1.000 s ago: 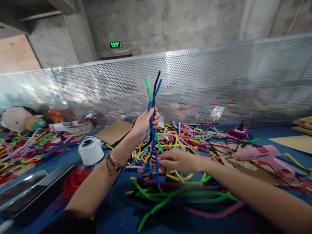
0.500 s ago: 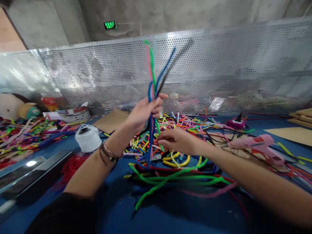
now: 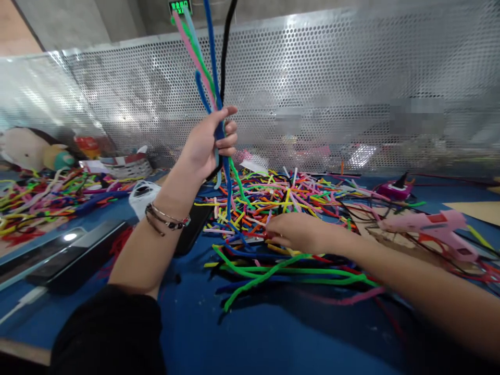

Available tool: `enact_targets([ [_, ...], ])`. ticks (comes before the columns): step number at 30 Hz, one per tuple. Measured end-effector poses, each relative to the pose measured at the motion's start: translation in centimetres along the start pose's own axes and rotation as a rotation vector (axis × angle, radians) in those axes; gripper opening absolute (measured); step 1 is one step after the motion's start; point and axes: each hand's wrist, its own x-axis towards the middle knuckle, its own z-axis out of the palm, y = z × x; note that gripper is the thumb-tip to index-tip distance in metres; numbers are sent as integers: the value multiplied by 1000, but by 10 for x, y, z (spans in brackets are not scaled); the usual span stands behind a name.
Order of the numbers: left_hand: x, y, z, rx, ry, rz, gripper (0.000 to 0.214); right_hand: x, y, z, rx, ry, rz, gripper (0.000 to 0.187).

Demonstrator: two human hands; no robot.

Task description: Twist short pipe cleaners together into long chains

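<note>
My left hand [image 3: 219, 138] is raised and wrapped round a bundle of pipe cleaners [image 3: 213, 67] in blue, black, pink, green and pale blue. Their upper ends fan out above the fist, and blue and green tails hang below it. Low over the table, my right hand [image 3: 291, 233] has its fingers curled down at the near edge of a pile of short cut pipe cleaners [image 3: 253, 190]. A bit of red and a metal piece show by its fingertips; what they hold is hidden. Long green pipe cleaners [image 3: 269, 278] lie in front of that hand.
A pink glue gun [image 3: 437, 229] lies at the right, with a purple object with a black tip [image 3: 394, 188] behind it. To the left are a white plastic bag [image 3: 142, 195], dark devices [image 3: 78, 255] and more pipe cleaners [image 3: 39, 208]. A perforated metal screen [image 3: 312, 78] borders the back.
My left hand has moved up and left with the bundle. My right hand has gone down and slightly right, away from the hanging tails, to the pile's near edge.
</note>
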Motion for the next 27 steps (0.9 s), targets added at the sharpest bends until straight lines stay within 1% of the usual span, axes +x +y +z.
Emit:
enact_targets([
  [4,-2,-3,8,-33,23,1,24,-8,13,-16,50,201,129,18],
  [5,-3,-4,11,-38,29,3,24,-11,16,-21,91,261,157,18],
  [8,-5,-12,20,-38,27,12,21,-19,20,-37,343,456,216,18],
  [10,-6,-14,25,-33,29,26,21,-25,21,-44,483,556,223,16],
  [11,-7,-14,27,-32,42,45,22,-27,20,-47,487,579,218,15],
  [13,-9,-7,29,-48,86,124,27,-32,19,-50,396,598,208,14],
  [15,-11,4,28,-86,115,246,31,-34,17,-50,268,588,194,13],
  [16,-13,11,26,-101,108,301,32,-35,15,-49,218,587,189,13],
  [18,-16,24,23,-86,92,371,29,-34,10,-43,191,570,154,13],
  [20,-20,32,20,-17,96,416,28,-32,3,-32,207,496,104,15],
  [21,-22,34,18,20,99,427,28,-30,-1,-25,204,430,65,18],
  [23,-25,32,17,78,95,414,31,-29,-11,-9,140,259,-18,25],
  [25,-27,27,16,115,88,356,33,-31,-20,7,27,150,-64,41],
  [27,-28,19,16,138,103,323,34,-35,-26,20,-55,78,-70,54],
])
